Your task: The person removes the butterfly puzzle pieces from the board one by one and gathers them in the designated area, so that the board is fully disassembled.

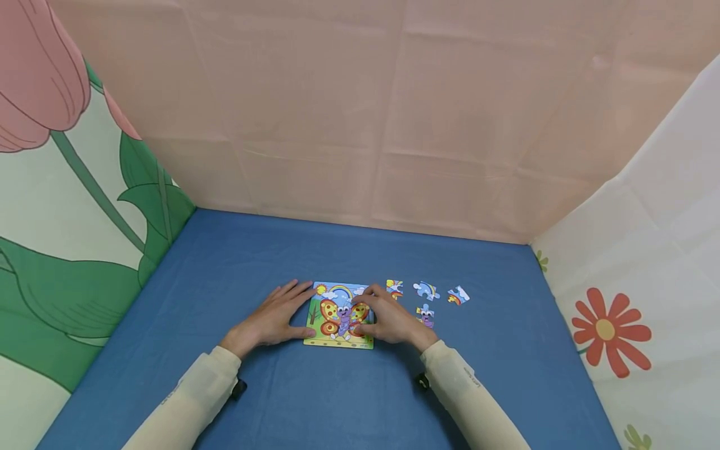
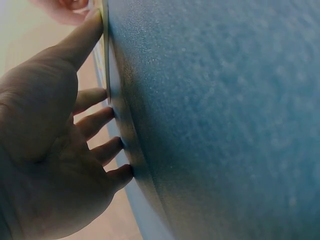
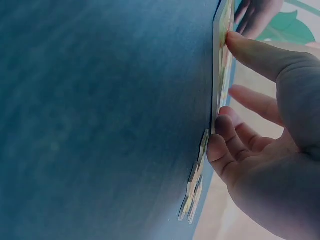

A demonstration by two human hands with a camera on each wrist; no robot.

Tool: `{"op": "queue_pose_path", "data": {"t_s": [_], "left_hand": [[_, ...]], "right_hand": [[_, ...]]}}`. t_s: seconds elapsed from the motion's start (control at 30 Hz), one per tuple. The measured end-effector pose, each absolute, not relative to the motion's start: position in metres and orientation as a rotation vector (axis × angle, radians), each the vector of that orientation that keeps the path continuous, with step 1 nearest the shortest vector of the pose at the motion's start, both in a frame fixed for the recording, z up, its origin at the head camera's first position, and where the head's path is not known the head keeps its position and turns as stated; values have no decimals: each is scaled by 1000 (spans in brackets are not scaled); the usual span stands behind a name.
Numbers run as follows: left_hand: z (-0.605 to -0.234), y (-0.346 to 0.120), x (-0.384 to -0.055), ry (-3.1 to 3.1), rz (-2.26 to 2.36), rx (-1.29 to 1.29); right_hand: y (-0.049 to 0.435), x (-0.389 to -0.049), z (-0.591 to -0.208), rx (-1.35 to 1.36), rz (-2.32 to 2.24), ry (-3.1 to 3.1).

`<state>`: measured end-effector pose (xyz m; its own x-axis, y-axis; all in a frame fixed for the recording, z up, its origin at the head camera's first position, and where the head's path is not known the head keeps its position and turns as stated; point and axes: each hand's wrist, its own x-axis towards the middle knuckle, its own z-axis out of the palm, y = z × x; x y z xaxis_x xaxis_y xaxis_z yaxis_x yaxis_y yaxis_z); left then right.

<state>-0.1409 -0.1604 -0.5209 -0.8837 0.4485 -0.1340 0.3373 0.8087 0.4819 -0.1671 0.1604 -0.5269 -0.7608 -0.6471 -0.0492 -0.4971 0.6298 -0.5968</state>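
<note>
A square jigsaw puzzle board (image 1: 337, 342) with a butterfly, sun and rainbow picture lies flat on the blue table. My left hand (image 1: 272, 319) spreads along its left side, thumb on the lower left corner and fingertips at the upper left edge. Over the board's right part is my right hand (image 1: 390, 315), its thumb and fingertips on the picture and covering some of it. In the right wrist view, the thumb (image 3: 260, 57) touches the board face (image 3: 222, 55) while the other fingers bend loosely near its edge. No loose piece shows between those fingers.
Several loose puzzle pieces lie right of the board: one (image 1: 394, 286) close by the right hand, a blue one (image 1: 426, 290), a tilted one (image 1: 458, 295), and a purple-faced one (image 1: 425, 317) by the right wrist. Printed cloth walls (image 1: 360, 125) stand around the blue table (image 1: 315, 400).
</note>
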Motion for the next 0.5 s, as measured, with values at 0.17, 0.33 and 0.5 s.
{"op": "queue_pose_path", "data": {"t_s": [0.17,0.33,0.5], "left_hand": [[-522,-162,-141,2755,663,606],[-522,-161,-141,2757,665,617],[-522,-162,-141,2755,676,624]], "right_hand": [[159,-167,-526,-914,-818,2590],[157,-167,-524,-914,-801,2587],[156,-167,-524,-910,-797,2581]]}}
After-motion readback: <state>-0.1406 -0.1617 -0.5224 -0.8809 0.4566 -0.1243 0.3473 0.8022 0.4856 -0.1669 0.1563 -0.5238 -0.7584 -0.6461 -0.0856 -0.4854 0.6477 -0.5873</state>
